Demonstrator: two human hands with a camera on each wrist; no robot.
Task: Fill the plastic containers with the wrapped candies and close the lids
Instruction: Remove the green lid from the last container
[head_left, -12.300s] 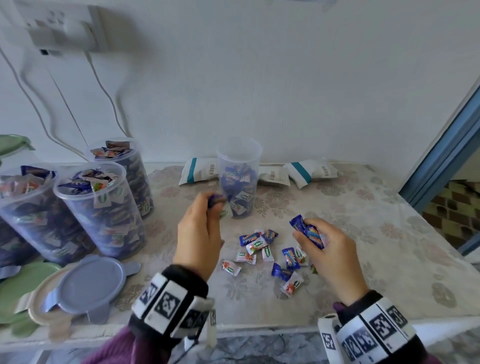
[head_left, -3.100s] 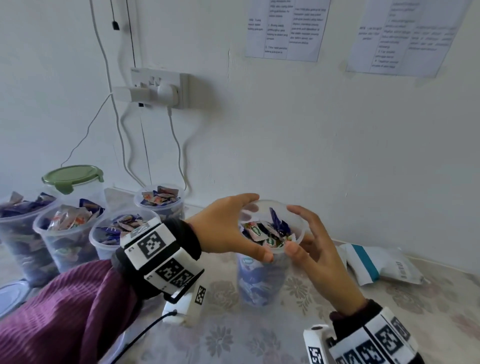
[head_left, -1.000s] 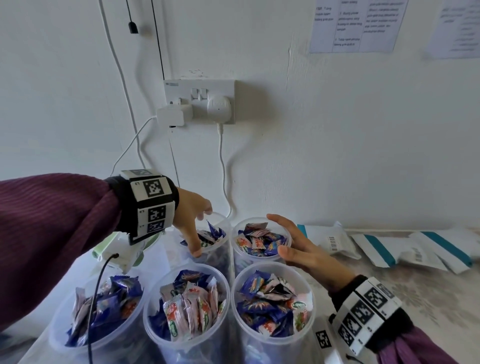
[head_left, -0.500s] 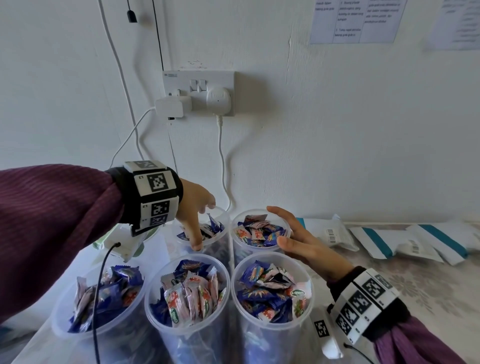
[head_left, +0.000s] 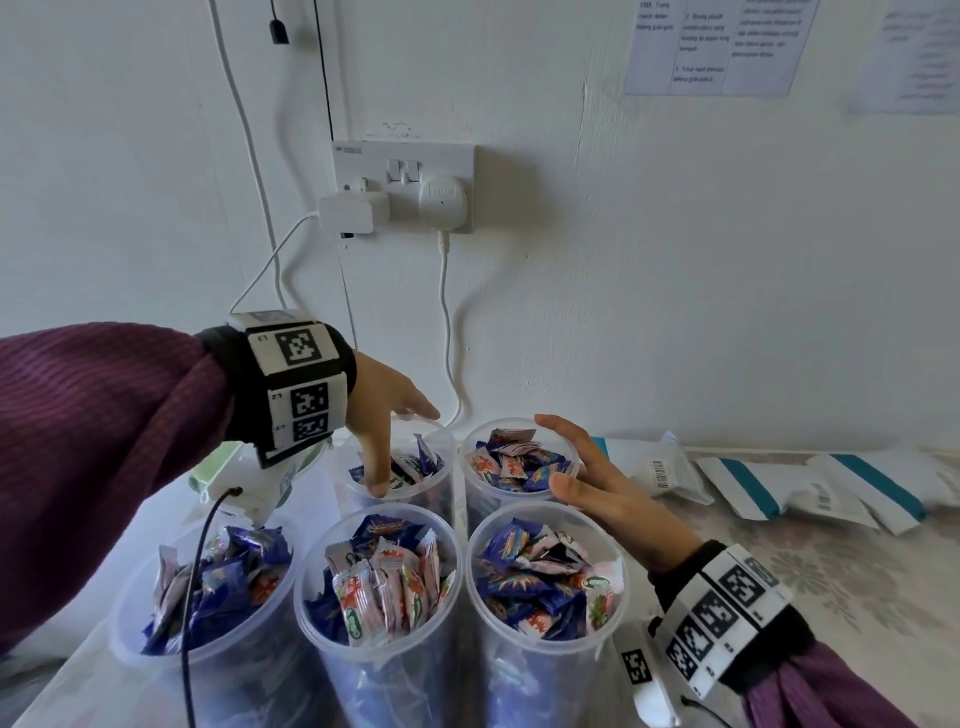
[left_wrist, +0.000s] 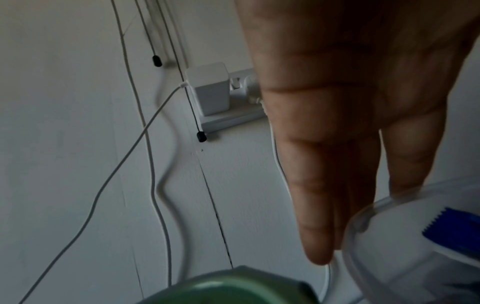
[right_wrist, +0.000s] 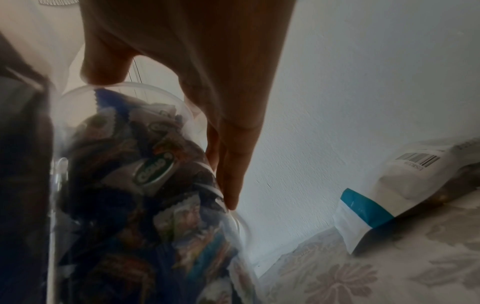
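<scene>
Your left hand (head_left: 384, 410) reaches over the back-left container (head_left: 397, 486), its fingers held straight and pointing down. One fingertip dips inside the rim among the wrapped candies (head_left: 410, 465), and the thumb lies along the far edge. The left wrist view shows the fingers (left_wrist: 319, 185) pressed side by side, touching the clear rim but gripping nothing.

Your right hand (head_left: 597, 483) sits spread against the right side of the back-right container (head_left: 519, 467). The thumb rests at the rim while the straight fingers lie down along the outer wall, as the right wrist view shows; they are laid on the wall, not curled round it.

All five open containers stand packed together on the surface (head_left: 857, 571), each heaped with blue and pink-white candies and none with a lid on. The three nearer ones are the front-left container (head_left: 208, 613), the front-middle container (head_left: 382, 597) and the front-right container (head_left: 545, 582). A green lid (left_wrist: 233, 288) shows just beside your left wrist. White packets with teal bands (head_left: 779, 483) lie near the wall to your right.
</scene>
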